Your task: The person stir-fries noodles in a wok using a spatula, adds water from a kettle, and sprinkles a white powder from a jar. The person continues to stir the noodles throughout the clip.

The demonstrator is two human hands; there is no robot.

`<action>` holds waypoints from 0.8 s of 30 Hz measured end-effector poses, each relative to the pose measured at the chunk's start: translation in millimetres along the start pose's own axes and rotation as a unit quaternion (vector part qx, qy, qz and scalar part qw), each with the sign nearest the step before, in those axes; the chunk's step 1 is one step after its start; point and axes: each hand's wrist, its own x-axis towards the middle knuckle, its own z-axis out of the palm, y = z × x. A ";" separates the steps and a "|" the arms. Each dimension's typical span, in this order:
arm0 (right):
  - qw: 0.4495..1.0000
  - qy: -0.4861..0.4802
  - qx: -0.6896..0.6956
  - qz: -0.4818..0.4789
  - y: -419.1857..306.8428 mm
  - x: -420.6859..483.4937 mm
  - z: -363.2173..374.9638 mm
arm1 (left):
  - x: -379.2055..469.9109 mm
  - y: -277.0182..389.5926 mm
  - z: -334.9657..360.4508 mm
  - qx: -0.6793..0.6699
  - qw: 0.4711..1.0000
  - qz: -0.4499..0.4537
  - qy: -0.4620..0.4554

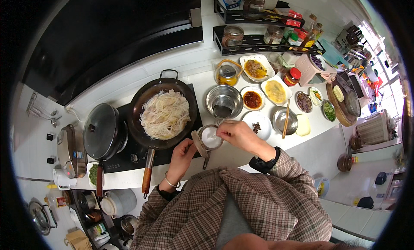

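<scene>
My left hand (pixel 183 154) is at the raised lid (pixel 200 144) of a small glass jar, its fingers on the lid's edge. White granules (pixel 212 137) lie in the jar, which stands on the counter by the stove's edge. Over the jar's right side is my right hand (pixel 237 133), its fingertips bent together at the rim; what they hold, perhaps a small spoon, is hidden. Behind the left hand, a wok (pixel 134 120) with a wooden handle sits on the black cooktop (pixel 129 158), holding a heap of pale shredded food (pixel 166 116).
A lidded pan (pixel 101 130) stands left of the wok. Beyond the jar are a steel bowl (pixel 224 96) with a ladle, a plate of small dark pieces (pixel 263 133), a dish of red sauce (pixel 252 99) and a steel bowl with chopsticks (pixel 285 120). Wall racks (pixel 258 49) hold jars and bottles.
</scene>
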 end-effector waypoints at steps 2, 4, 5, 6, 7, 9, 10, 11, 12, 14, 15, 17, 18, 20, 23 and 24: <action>0.999 -0.047 0.012 -0.004 -2.3 4.1 5.7 | -3.1 -1.5 -2.3 -0.003 1.000 0.004 0.004; 0.996 -0.046 0.047 0.060 -3.1 7.2 8.4 | -6.2 -2.8 -4.9 -0.006 1.000 0.002 0.014; 0.990 -0.055 0.066 0.110 -2.8 8.4 8.3 | -7.5 -3.3 -6.4 -0.007 1.000 0.000 0.018; 0.981 -0.039 0.130 0.139 -2.1 9.4 7.7 | -8.3 -3.5 -8.1 -0.007 1.000 -0.013 0.027; 0.963 -0.032 0.193 0.186 -1.1 10.2 6.5 | -9.1 -3.6 -9.8 -0.007 1.000 0.000 0.025; 0.930 -0.018 0.276 0.243 2.1 11.7 3.3 | -11.4 -3.6 -12.4 -0.002 0.999 -0.005 0.032; 0.921 -0.011 0.297 0.252 4.0 12.6 1.8 | -12.3 -3.1 -13.8 -0.006 0.999 0.003 0.034; 0.911 -0.004 0.318 0.262 5.8 13.6 0.6 | -13.3 -2.4 -15.2 -0.007 0.999 0.003 0.037; 0.910 0.004 0.323 0.261 7.6 14.7 -0.3 | -14.2 -1.8 -16.1 -0.008 0.999 -0.008 0.043; 0.905 0.014 0.339 0.256 10.6 17.4 -0.7 | -16.2 -0.6 -17.5 -0.014 0.999 0.006 0.050; 0.904 0.020 0.344 0.252 11.6 18.9 -0.2 | -17.3 -0.3 -18.3 -0.019 0.998 0.006 0.055; 0.892 0.033 0.372 0.256 13.0 21.6 1.7 | -19.7 0.0 -20.7 -0.020 0.998 0.005 0.059; 0.883 0.038 0.388 0.261 13.5 23.1 2.9 | -20.9 -0.3 -22.0 -0.022 0.998 0.001 0.063; 0.871 0.043 0.404 0.276 14.4 25.7 5.7 | -23.0 -1.6 -24.4 -0.021 0.997 0.002 0.068; 0.841 0.061 0.430 0.323 17.2 31.0 10.0 | -27.9 -4.6 -27.6 -0.026 0.996 -0.004 0.083; 0.837 0.067 0.432 0.328 18.8 33.3 11.1 | -30.2 -5.9 -29.0 -0.029 0.996 -0.006 0.089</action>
